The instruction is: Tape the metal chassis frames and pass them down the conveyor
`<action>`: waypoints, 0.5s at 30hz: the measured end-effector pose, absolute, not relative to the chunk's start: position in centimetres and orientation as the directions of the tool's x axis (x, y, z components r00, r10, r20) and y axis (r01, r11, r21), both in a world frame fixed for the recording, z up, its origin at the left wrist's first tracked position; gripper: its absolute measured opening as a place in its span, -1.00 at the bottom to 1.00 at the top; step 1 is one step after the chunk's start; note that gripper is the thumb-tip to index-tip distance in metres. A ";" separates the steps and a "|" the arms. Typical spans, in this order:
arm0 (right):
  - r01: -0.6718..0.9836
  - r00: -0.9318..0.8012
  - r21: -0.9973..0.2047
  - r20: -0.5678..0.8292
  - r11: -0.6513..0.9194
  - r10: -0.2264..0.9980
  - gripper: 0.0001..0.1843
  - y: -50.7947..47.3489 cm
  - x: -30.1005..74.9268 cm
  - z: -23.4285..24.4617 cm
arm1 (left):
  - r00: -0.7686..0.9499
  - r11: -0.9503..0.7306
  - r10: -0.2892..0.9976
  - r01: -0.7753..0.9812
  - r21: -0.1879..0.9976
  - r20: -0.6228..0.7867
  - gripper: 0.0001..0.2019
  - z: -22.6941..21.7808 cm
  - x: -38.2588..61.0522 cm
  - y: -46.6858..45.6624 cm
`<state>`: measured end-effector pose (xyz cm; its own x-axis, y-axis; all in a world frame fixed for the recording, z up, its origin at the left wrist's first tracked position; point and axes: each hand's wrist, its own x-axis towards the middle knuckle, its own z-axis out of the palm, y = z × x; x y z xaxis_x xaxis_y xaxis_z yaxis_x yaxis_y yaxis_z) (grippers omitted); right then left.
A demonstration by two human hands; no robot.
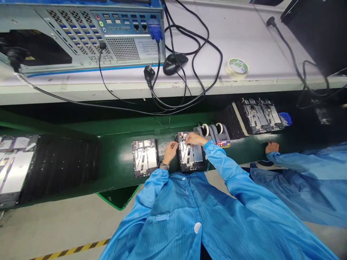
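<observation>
An opened tablet [192,155], its silver battery plates and cables showing, lies on the green bench in front of me. My right hand [194,138] is over its top edge, thumb and fingers pinched. Whatever may be between those fingertips is too small to make out. At the tablet's upper left edge is my left hand [170,151], its fingers also drawn together; I cannot tell what they hold. Just left of that hand lies a second opened tablet [145,158].
Two tape dispensers [221,136] stand behind my right wrist. Stacked tablets [260,115] sit farther right, others [16,162] far left. A co-worker's hand [271,147] rests at the right. Above, a shelf holds a computer [121,50], mouse [173,64] and tape roll [237,68]; cables hang down.
</observation>
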<state>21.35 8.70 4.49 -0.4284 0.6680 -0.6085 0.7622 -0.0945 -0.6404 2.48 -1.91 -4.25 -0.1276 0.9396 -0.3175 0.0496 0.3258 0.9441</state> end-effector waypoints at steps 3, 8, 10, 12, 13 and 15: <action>0.757 -0.436 -0.647 -0.608 -0.095 0.664 -0.93 8.7 21.5 4.6 | -0.121 0.326 0.940 0.048 0.944 -0.318 -0.77 -4.1 2.5 -1.9; 0.718 -0.473 -0.688 -0.597 -0.109 0.648 -0.90 8.7 21.7 5.1 | -0.126 0.345 0.934 0.073 0.936 -0.334 -0.79 -3.6 2.6 -1.7; 0.719 -0.467 -0.685 -0.601 -0.116 0.648 -0.90 8.7 21.7 5.1 | -0.133 0.361 0.928 0.088 0.929 -0.348 -0.78 -3.3 2.7 -1.7; 0.732 -0.451 -0.671 -0.609 -0.120 0.653 -0.90 8.7 21.6 5.0 | -0.137 0.371 0.924 0.094 0.924 -0.358 -0.77 -3.1 2.7 -1.6; 0.740 -0.443 -0.662 -0.613 -0.119 0.655 -0.91 8.7 21.5 4.9 | -0.138 0.372 0.923 0.093 0.924 -0.358 -0.76 -3.1 2.8 -1.6; 0.752 -0.434 -0.650 -0.614 -0.110 0.659 -0.93 8.7 21.4 4.6 | -0.137 0.363 0.927 0.087 0.928 -0.350 -0.77 -2.9 2.8 -1.6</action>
